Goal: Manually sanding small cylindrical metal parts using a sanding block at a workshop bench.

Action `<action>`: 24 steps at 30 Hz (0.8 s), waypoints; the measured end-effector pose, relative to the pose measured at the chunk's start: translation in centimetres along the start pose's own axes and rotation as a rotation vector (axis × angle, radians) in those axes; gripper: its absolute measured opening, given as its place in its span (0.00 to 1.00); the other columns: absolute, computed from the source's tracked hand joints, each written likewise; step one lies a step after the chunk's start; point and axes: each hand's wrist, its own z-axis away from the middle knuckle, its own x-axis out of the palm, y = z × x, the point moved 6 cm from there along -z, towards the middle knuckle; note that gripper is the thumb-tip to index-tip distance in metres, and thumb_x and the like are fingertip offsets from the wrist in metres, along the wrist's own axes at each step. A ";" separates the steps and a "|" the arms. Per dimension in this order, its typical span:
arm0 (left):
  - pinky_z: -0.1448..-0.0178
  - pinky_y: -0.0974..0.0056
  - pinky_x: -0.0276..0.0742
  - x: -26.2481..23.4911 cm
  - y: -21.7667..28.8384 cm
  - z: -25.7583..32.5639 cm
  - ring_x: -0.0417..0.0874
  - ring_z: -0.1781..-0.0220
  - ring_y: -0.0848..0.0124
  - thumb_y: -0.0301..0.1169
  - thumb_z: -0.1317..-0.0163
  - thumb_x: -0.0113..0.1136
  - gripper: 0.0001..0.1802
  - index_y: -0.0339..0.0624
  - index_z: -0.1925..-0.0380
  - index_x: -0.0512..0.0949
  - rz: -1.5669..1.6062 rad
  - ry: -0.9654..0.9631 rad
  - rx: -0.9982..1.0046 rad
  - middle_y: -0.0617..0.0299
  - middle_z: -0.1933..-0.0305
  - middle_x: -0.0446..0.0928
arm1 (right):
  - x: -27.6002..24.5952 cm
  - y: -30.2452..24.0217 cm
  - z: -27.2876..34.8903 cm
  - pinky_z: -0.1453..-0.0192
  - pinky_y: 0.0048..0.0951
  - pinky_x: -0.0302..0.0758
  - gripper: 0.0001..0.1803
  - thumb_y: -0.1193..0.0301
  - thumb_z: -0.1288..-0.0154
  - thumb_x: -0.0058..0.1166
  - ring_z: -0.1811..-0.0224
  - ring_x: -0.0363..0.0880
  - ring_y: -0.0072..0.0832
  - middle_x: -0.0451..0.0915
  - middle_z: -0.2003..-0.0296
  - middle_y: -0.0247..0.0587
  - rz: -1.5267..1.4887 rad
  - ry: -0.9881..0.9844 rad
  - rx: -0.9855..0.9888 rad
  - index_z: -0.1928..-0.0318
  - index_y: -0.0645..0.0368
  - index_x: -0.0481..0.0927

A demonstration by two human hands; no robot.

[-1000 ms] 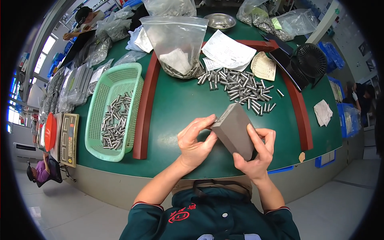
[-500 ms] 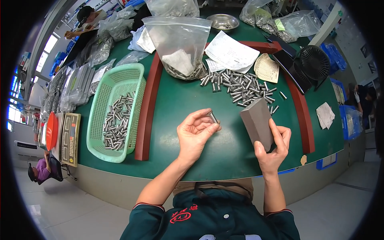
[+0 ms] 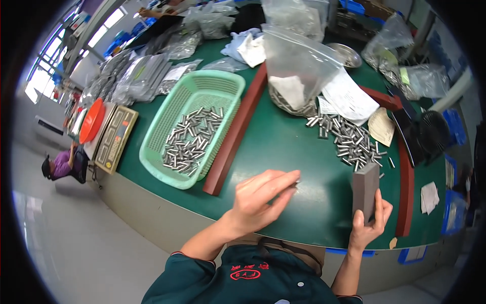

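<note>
My left hand [image 3: 263,202] is closed in a pinch above the green tabletop. Between its fingertips only the end of a small metal pin [image 3: 297,181] shows; the fingers cover the rest. A grey-brown rectangular block [image 3: 363,195] stands tilted up in my right hand [image 3: 370,228], thumb on one side and fingers on the other. Beyond the block lies a loose pile of silvery metal pins [image 3: 352,144]. To the left, a light green plastic basket [image 3: 150,164] holds many more pins [image 3: 192,139].
Dark red bars [image 3: 235,137] frame the work area left and right. A clear bag [image 3: 298,61] of metal parts and paper sheets [image 3: 349,99] lie behind. A scale [image 3: 116,139] with an orange tray [image 3: 92,121] is far left; a black fan [image 3: 434,129] stands right.
The view has swung, shifting the scene right and tilting it. My left hand has turned so its back shows and the pin is mostly hidden. The block stands more upright in my right hand.
</note>
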 end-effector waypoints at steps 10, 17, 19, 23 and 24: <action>0.66 0.58 0.74 -14.7 -5.8 4.6 0.80 0.70 0.55 0.16 0.50 0.59 0.18 0.36 0.56 0.78 -0.731 0.125 -0.460 0.52 0.69 0.77 | 0.6 0.3 0.4 0.52 0.35 0.70 0.36 0.71 0.60 0.48 0.58 0.68 0.32 0.66 0.61 0.41 -0.004 -0.016 -0.009 0.43 0.66 0.76; 0.56 0.65 0.77 -18.7 -5.7 6.0 0.82 0.61 0.63 0.18 0.48 0.61 0.19 0.34 0.53 0.77 -0.746 0.419 -0.459 0.52 0.58 0.79 | 0.8 0.3 0.6 0.56 0.30 0.70 0.30 0.68 0.47 0.49 0.59 0.68 0.28 0.66 0.60 0.39 0.072 -0.051 -0.059 0.42 0.64 0.75; 0.56 0.65 0.77 -19.5 -5.7 6.8 0.82 0.61 0.65 0.16 0.47 0.61 0.19 0.35 0.52 0.77 -0.755 0.556 -0.363 0.53 0.58 0.79 | 0.9 0.1 0.7 0.56 0.29 0.70 0.29 0.69 0.46 0.48 0.60 0.68 0.28 0.66 0.60 0.39 0.085 -0.047 -0.067 0.41 0.63 0.75; 0.55 0.65 0.77 -19.9 -5.0 8.2 0.82 0.63 0.66 0.13 0.47 0.58 0.20 0.33 0.52 0.77 -0.774 0.735 -0.220 0.53 0.59 0.79 | 0.8 -0.6 0.7 0.57 0.29 0.69 0.29 0.73 0.47 0.47 0.60 0.68 0.28 0.67 0.60 0.39 0.163 -0.018 -0.106 0.41 0.60 0.76; 0.51 0.64 0.78 -19.5 -4.7 8.7 0.81 0.59 0.66 0.11 0.43 0.53 0.19 0.29 0.50 0.74 -0.756 0.721 -0.167 0.52 0.55 0.77 | 0.7 -0.8 0.7 0.57 0.29 0.69 0.29 0.73 0.47 0.47 0.60 0.68 0.28 0.67 0.60 0.39 0.168 -0.026 -0.110 0.41 0.60 0.76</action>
